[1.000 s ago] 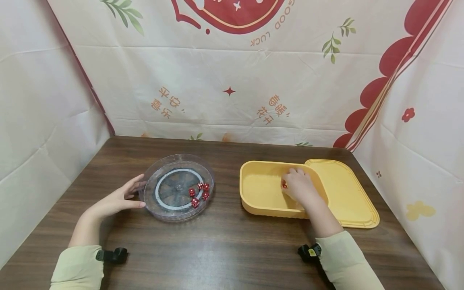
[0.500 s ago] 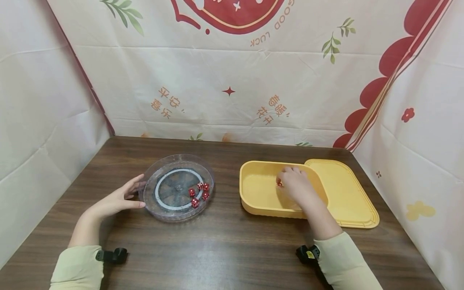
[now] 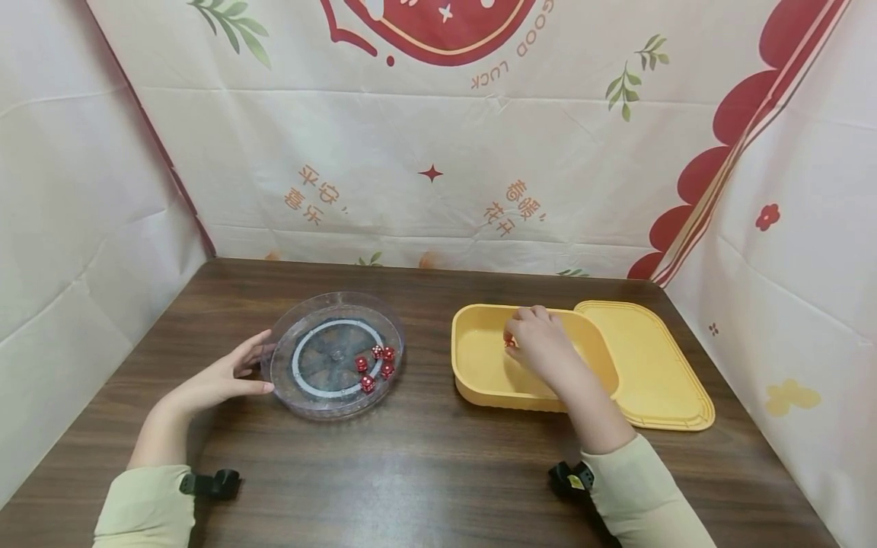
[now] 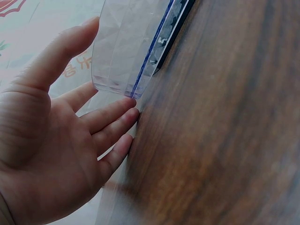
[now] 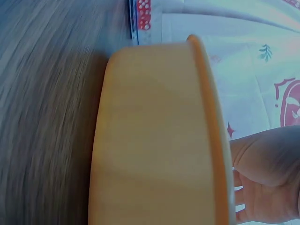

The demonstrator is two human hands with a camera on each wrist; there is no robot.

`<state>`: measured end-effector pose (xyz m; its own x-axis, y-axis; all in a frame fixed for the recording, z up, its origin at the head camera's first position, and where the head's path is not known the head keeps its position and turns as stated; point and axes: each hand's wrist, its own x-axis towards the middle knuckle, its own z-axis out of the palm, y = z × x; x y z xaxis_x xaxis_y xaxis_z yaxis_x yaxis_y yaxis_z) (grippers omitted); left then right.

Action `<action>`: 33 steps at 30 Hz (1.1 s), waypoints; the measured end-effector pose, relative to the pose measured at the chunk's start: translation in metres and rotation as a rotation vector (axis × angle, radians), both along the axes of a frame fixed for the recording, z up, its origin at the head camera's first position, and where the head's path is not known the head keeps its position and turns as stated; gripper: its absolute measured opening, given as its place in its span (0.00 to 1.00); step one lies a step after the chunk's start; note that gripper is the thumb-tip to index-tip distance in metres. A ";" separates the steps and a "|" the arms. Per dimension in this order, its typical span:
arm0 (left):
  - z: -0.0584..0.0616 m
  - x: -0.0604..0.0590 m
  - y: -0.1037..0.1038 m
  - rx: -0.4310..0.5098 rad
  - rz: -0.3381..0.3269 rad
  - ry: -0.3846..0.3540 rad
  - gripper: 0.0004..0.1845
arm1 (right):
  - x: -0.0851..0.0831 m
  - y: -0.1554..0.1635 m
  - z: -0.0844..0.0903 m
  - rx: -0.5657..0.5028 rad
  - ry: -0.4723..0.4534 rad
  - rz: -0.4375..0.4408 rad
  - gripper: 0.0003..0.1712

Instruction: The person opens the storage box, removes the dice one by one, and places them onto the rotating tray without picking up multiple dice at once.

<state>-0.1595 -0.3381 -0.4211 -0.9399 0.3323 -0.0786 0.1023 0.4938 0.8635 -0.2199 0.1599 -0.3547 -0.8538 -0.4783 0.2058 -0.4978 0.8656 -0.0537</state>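
A round clear plastic dish [image 3: 336,355] stands on the left of the table, with several red dice [image 3: 368,383] gathered in its right part. Beside its left edge lies my left hand [image 3: 214,380], fingers extended. In the left wrist view, its fingertips [image 4: 129,102] reach the dish's faceted wall [image 4: 123,44], thumb held apart. My right hand [image 3: 541,346] is over the yellow box [image 3: 510,398], pinching a red die [image 3: 510,343] that shows at its fingertips. The right wrist view has the box's outer wall [image 5: 150,136] in front, hiding those fingertips.
A yellow lid [image 3: 661,373] lies on the table just right of the box, partly behind it. Brown wood table [image 3: 384,472] runs between dish and box and in front of them. A printed cloth [image 3: 425,137] hangs at the back and sides.
My right hand has moved left and slightly up across the yellow box, carrying the red die. My left hand, the dish and its dice stay where they were.
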 end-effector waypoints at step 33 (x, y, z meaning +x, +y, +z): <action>0.002 0.000 0.000 -0.002 0.019 -0.032 0.51 | 0.013 -0.084 0.021 -0.005 0.035 0.122 0.07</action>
<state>-0.1593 -0.3382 -0.4194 -0.9432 0.3139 -0.1092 0.0654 0.4975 0.8650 -0.2065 0.0763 -0.3335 -0.7814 -0.5770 0.2375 -0.6012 0.7982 -0.0389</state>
